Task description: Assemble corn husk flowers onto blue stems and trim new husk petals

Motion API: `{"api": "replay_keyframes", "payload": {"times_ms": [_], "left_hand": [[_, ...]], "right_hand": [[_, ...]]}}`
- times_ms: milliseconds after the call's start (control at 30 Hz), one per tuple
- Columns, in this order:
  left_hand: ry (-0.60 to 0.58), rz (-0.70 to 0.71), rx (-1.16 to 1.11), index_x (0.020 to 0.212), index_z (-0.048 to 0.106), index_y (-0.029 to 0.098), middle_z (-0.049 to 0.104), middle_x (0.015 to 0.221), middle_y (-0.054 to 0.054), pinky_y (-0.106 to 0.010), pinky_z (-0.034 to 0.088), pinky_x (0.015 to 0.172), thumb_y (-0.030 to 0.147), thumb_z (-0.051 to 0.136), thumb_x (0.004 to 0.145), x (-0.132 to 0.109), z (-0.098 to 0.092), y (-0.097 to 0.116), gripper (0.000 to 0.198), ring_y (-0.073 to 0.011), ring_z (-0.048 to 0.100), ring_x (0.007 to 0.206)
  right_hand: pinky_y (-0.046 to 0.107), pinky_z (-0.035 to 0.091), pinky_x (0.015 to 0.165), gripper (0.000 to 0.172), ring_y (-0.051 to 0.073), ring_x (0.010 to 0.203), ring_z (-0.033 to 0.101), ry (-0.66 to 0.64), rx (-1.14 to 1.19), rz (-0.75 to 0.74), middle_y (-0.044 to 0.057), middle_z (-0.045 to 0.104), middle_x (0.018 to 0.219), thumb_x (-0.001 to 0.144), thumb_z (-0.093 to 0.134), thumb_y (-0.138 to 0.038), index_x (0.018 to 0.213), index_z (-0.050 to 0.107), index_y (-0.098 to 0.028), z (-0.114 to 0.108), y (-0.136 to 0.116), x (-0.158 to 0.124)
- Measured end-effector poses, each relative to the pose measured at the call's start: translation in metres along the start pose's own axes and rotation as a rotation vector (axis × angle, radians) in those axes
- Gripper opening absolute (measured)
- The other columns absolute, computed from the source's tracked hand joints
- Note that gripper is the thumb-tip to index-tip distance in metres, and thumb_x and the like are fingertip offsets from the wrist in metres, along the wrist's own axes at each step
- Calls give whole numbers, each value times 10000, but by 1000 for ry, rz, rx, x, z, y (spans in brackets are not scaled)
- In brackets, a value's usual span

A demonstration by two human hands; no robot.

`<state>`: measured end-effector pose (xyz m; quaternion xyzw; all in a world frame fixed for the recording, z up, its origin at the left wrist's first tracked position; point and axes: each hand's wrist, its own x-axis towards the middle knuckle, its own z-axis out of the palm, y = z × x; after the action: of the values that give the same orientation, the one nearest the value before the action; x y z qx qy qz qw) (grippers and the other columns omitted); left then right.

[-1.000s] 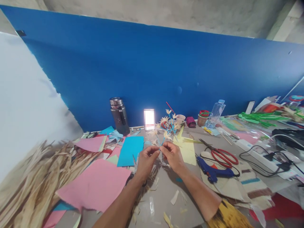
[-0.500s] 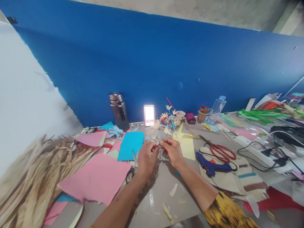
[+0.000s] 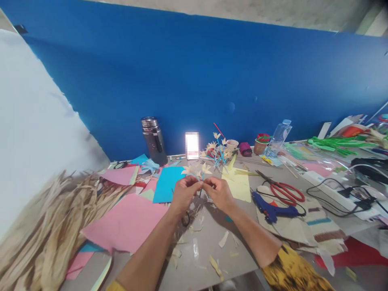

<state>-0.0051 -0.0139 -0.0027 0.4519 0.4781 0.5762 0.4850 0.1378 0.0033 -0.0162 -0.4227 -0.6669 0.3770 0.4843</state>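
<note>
My left hand (image 3: 184, 195) and my right hand (image 3: 219, 195) meet fingertip to fingertip over the table, both pinching a thin flower stem (image 3: 200, 193). Pale, pointed-petal husk flowers (image 3: 205, 168) rise just above the fingers; the exact grip point is partly hidden. A black scissors handle (image 3: 186, 219) shows below my left hand, its blades mostly hidden; whether that hand also holds it is unclear. Behind the hands stands a bunch of similar flowers (image 3: 217, 151) on blue stems. Husk scraps (image 3: 223, 239) lie on the table between my forearms.
Dried husks (image 3: 45, 226) and pink sheets (image 3: 127, 222) cover the left. A dark flask (image 3: 154, 141) and a lit screen (image 3: 192, 145) stand by the blue wall. To the right lie red-handled scissors (image 3: 286, 192), a blue glue gun (image 3: 273, 208), and a white power strip (image 3: 336, 194) with cables.
The flowers in my hands are now apart from the standing bunch, closer to me. The scissors handle by my left hand has shifted right. The view has turned slightly.
</note>
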Motion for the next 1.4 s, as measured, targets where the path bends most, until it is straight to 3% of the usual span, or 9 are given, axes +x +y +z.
{"api": "replay_keyframes", "payload": {"times_ms": [100,300,433,533,667,767,900,1133,1400], "left_hand": [[69,-21,64,598,585,167,546,548,38,-214,343,499,306,757,592,-4,3,1,222,-77,419,493],[146,-88,-30,584,540,178,523,575,37,-206,344,507,330,769,578,-8,7,-5,275,-89,443,537],[137,-22,34,553,547,173,469,517,55,-217,306,505,337,761,589,-8,7,-1,273,-76,363,502],[135,18,68,556,567,172,506,539,46,-226,322,537,343,758,599,-7,6,4,261,-86,387,529],[45,22,83,565,607,168,604,620,11,-238,368,590,343,775,596,-7,2,10,244,-113,473,589],[-71,28,94,582,643,168,621,602,-8,-258,398,622,366,784,618,-8,-3,14,246,-131,508,593],[-199,-43,15,602,631,166,585,511,-1,-280,419,613,399,807,618,-7,-7,16,293,-131,513,520],[-234,-62,-104,614,610,162,645,591,-16,-288,468,595,372,839,605,-5,-6,15,311,-141,577,534],[-225,-13,-122,587,573,170,636,566,0,-257,444,538,337,807,655,-4,-4,14,296,-118,551,495]], "right_hand": [[233,322,515,282,122,550,435,8,-75,-30,-11,571,594,829,622,-395,674,694,-170,3,2,-1],[237,346,536,260,126,564,461,47,-82,-45,-2,592,618,830,606,-376,686,688,-176,8,6,-3],[227,315,493,227,103,512,407,7,123,67,-31,536,559,747,660,-383,695,676,-163,7,3,-2],[221,330,489,210,97,502,421,-64,364,195,-36,533,555,690,671,-344,767,703,-151,1,4,1],[203,298,466,185,90,502,428,-157,464,288,-23,542,543,684,669,-326,710,718,-150,-8,6,6],[198,283,471,158,86,507,417,-343,425,264,-20,570,540,666,689,-301,688,742,-153,-15,5,8],[209,319,520,237,90,560,457,-570,430,196,32,697,703,726,706,-362,769,779,-141,-23,3,8],[202,354,547,412,85,571,515,-553,512,236,42,697,719,677,809,-525,760,754,-125,-19,11,9],[200,421,631,445,87,632,576,-537,665,291,33,692,739,656,836,-546,780,735,-130,-8,20,8]]}}
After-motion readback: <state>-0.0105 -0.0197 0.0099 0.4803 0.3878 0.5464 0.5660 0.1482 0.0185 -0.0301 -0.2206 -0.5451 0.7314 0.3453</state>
